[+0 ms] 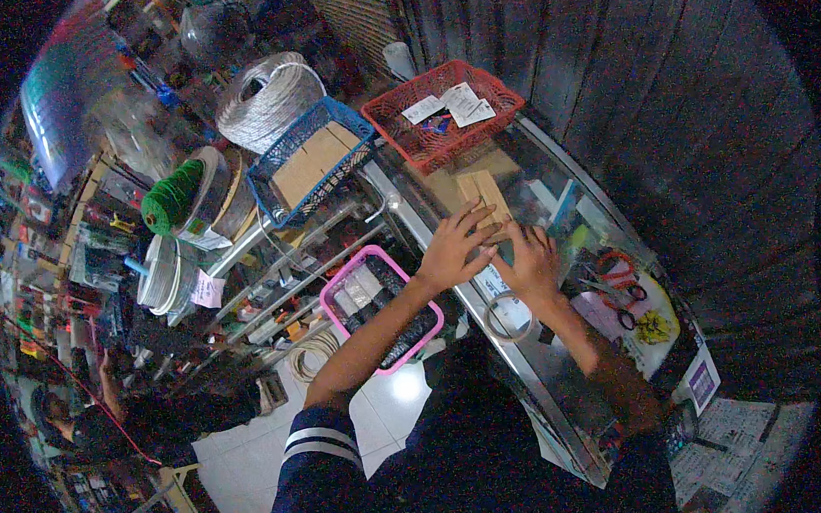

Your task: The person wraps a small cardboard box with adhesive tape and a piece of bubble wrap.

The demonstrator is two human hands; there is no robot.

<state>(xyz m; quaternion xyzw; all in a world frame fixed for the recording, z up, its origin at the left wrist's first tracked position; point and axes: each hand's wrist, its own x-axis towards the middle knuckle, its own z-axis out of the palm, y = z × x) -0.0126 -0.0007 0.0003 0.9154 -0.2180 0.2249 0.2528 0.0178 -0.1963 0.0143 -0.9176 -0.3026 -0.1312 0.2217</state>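
A small flat piece of brown cardboard (481, 191) with a crease or slit along it lies over the glass-topped counter (556, 360). Its near end is between my two hands. My left hand (456, 249) spreads its fingers over the cardboard's left edge, thumb towards me. On the near right corner, my right hand (531, 260) has bent fingers, and its thumb meets the left one. How the fingertips sit under the cardboard is hidden. A roll of tape (509, 317) lies just below my hands, over a paper with writing.
Beyond the cardboard stands a red plastic basket (440, 147) with white cards. A blue basket (313, 185) holds cardboard pieces. Scissors (615, 283) and yellow rubber bands (652, 327) lie at right. A pink-rimmed basket (414, 355) is below left. Another person (152, 421) is at lower left.
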